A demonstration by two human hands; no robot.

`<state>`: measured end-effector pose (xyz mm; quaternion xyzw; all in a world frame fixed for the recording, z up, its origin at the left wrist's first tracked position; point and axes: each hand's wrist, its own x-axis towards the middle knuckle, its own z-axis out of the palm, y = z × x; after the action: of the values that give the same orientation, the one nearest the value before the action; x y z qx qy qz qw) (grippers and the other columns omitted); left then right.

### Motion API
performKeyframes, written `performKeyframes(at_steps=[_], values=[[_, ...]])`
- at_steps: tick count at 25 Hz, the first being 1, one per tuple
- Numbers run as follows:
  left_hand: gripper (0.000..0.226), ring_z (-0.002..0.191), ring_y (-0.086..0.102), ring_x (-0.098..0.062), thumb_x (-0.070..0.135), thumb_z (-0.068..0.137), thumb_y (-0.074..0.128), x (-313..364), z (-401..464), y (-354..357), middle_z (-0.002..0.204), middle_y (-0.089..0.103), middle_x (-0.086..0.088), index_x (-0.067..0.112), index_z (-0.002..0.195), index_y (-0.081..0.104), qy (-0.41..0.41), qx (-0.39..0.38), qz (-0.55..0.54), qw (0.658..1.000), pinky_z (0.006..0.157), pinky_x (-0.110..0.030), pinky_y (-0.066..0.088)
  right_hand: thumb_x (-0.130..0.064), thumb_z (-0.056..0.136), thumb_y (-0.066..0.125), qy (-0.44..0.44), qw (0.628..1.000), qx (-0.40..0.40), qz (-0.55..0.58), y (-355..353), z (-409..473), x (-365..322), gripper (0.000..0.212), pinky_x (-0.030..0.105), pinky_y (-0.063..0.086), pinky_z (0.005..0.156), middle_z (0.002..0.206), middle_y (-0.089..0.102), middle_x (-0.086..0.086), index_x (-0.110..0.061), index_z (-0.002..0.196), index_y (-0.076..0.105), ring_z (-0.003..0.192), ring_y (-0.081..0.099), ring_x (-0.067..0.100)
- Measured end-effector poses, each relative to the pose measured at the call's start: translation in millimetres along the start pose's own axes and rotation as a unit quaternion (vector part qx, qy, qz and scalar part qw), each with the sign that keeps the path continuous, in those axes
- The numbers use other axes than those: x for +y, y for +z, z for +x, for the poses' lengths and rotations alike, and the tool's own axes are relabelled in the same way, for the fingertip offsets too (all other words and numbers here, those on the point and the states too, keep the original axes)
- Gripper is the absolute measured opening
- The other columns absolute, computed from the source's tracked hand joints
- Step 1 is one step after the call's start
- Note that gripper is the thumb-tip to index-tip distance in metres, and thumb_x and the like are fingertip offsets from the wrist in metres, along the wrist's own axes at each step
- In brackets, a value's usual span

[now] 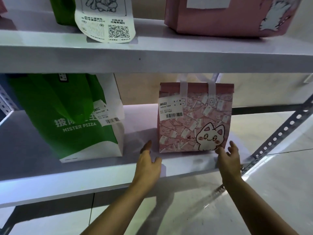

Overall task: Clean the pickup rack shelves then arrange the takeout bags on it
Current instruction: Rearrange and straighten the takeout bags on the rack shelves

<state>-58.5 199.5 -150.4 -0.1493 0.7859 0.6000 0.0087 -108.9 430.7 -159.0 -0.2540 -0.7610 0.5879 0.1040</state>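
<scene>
the pink cat bag (194, 117) stands upright on the lower shelf (67, 180), right of the green pizza bag (67, 116). my left hand (148, 164) and right hand (229, 157) are open beside its bottom corners, holding nothing, i think to straighten it.

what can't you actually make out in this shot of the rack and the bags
Head view, the only one:
- Green Mister Pizza bag: top hidden behind the upper shelf; its label curls away, print partly unreadable.
- Pink cat bag: small label print under J8022 too tiny to read.
- Upper pink bag and long receipt: cut off by the top edge.
- Left hand, right hand: contact with the cat bag unclear.
</scene>
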Motion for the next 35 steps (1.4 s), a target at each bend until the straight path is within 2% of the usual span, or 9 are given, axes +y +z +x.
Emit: performKeyframes(at_steps=[5,9,12,16,21,24,27,30,35], values=[[0.066,0.14,0.042,-0.022,0.006,0.096,0.051,4.4,7.2,7.3,0.154,0.04,0.002,0.035,0.151,0.03,0.021,-0.036,0.014,0.999,0.116,-0.043,0.035,-0.012,0.1,0.051,0.0,0.997,-0.067,0.035,12.6,-0.5,-4.0,0.032,0.053,0.052,0.1,0.123,0.062,0.006,-0.03,0.127,0.05,0.111,0.06,0.033],[0.066,0.137,0.044,-0.02,0.005,0.095,0.052,1.0,3.1,-1.8,0.151,0.044,0.002,0.033,0.151,0.032,0.022,-0.019,0.018,0.999,0.115,-0.044,0.038,-0.009,0.099,0.047,-0.006,0.995,-0.09,0.037,20.5,0.6,-7.8,0.03,0.036,0.049,0.075,0.12,0.062,0.013,-0.032,0.118,0.052,0.097,0.058,0.028],[0.066,0.137,0.043,-0.018,0.007,0.095,0.053,-0.6,1.1,-7.8,0.151,0.043,0.003,0.035,0.151,0.031,0.03,-0.026,0.028,0.999,0.114,-0.04,0.037,-0.012,0.099,0.049,-0.005,0.996,-0.079,0.03,23.0,-0.3,-7.2,0.035,0.046,0.054,0.089,0.13,0.061,0.012,-0.032,0.127,0.051,0.108,0.06,0.031],[0.067,0.136,0.044,-0.018,0.011,0.096,0.053,7.2,-6.8,-15.7,0.151,0.039,0.007,0.04,0.151,0.027,0.035,-0.022,0.044,0.998,0.113,-0.039,0.039,-0.026,0.1,0.06,-0.011,0.999,-0.043,-0.001,12.5,-9.3,-15.9,0.063,0.052,0.041,0.113,0.156,0.043,0.01,-0.022,0.157,0.032,0.139,0.046,0.031],[0.054,0.126,0.044,-0.007,0.021,0.099,0.053,57.8,-31.1,-28.2,0.139,0.04,0.019,0.048,0.141,0.034,0.091,-0.062,0.03,0.993,0.111,-0.036,0.039,-0.02,0.1,0.059,-0.076,0.997,-0.023,-0.01,-15.6,-33.3,-70.0,0.054,0.042,0.042,0.107,0.151,0.051,0.008,-0.02,0.152,0.041,0.137,0.049,0.026],[0.043,0.128,0.048,-0.01,0.02,0.098,0.054,104.6,-55.8,-31.1,0.139,0.046,0.018,0.052,0.126,0.043,0.154,-0.1,0.027,0.983,0.111,-0.043,0.043,-0.018,0.101,0.055,-0.104,0.994,-0.007,-0.042,-36.1,-61.6,-104.1,0.046,0.044,0.044,0.105,0.145,0.058,0.001,-0.023,0.146,0.049,0.13,0.056,0.023],[0.037,0.127,0.052,-0.014,0.024,0.098,0.054,151.8,-90.5,-35.7,0.138,0.052,0.015,0.049,0.125,0.049,0.215,-0.132,0.022,0.967,0.105,-0.045,0.049,-0.013,0.1,0.055,-0.172,0.984,0.028,-0.032,-64.3,-94.0,-136.2,0.034,0.032,0.049,0.096,0.125,0.069,-0.001,-0.022,0.131,0.062,0.117,0.064,0.021],[0.036,0.126,0.052,-0.01,0.029,0.099,0.052,200.2,-122.7,-46.0,0.137,0.051,0.021,0.053,0.125,0.045,0.304,-0.133,0.018,0.943,0.099,-0.043,0.054,-0.009,0.1,0.057,-0.251,0.965,0.074,0.007,-92.5,-117.6,-178.6,0.023,0.024,0.053,0.092,0.104,0.072,-0.01,-0.024,0.114,0.068,0.1,0.068,0.006],[0.046,0.132,0.041,-0.004,0.03,0.099,0.052,268.5,-130.9,-67.5,0.142,0.038,0.028,0.05,0.137,0.035,0.395,-0.029,0.012,0.918,0.105,-0.042,0.046,-0.008,0.1,0.057,-0.336,0.934,0.087,0.085,-112.0,-119.6,-246.0,0.023,0.0,0.047,0.067,0.104,0.071,-0.012,-0.018,0.117,0.069,0.092,0.067,-0.003]])
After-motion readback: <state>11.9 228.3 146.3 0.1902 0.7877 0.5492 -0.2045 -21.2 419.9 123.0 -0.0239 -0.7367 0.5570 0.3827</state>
